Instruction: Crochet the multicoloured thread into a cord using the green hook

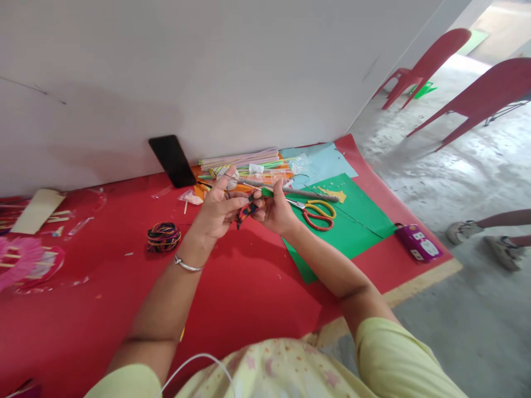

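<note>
Both hands meet above the red-covered table. My left hand (219,209) pinches a small piece of dark multicolored yarn work (246,212), its index finger raised. Close beside it, my right hand (277,211) is closed around a thin tool with a green handle (266,192), which looks like a crochet hook. Its fingertips also touch the yarn piece. Fingers cover part of the yarn and the tool's tip is hard to make out. To the left lies a bundle of the same multicolored yarn (163,237). Scissors (318,214) with red and yellow handles lie right of my right hand.
A black phone (172,160) leans against the wall. Behind my hands lie pale sticks (240,159), a grey rod (315,194) and blue paper (327,160). Green paper (352,235) and a purple box (418,242) are at right. A pink craft piece (25,260) sits left.
</note>
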`<state>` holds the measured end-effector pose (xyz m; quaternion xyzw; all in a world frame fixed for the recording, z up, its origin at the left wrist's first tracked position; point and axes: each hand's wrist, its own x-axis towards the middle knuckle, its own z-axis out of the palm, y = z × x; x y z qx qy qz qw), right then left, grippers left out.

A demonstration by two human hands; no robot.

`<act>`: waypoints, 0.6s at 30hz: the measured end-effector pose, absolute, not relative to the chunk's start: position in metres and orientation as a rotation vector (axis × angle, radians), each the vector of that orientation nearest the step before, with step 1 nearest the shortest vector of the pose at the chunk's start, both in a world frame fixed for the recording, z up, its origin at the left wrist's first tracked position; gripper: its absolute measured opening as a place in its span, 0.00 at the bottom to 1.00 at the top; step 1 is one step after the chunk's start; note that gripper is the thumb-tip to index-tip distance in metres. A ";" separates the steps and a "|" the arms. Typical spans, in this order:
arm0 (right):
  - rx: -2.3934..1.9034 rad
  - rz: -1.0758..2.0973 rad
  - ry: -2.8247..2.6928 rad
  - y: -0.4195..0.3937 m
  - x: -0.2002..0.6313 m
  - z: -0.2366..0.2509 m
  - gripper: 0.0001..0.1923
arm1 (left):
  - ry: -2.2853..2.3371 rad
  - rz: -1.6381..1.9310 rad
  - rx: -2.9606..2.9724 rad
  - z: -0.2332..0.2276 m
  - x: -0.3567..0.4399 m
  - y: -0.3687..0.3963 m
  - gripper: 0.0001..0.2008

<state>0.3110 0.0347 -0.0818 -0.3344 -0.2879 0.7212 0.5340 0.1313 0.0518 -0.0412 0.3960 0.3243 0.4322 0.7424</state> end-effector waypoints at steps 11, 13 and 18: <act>-0.799 2.005 -0.884 0.052 0.351 -0.100 0.29 | 0.717 0.784 0.995 -0.039 0.118 0.058 0.59; -0.790 2.024 -0.975 0.055 0.357 -0.100 0.26 | 0.724 0.780 1.020 -0.039 0.118 0.057 0.59; -0.716 2.030 -1.194 0.060 0.369 -0.103 0.23 | 0.730 0.743 1.057 -0.039 0.118 0.057 0.58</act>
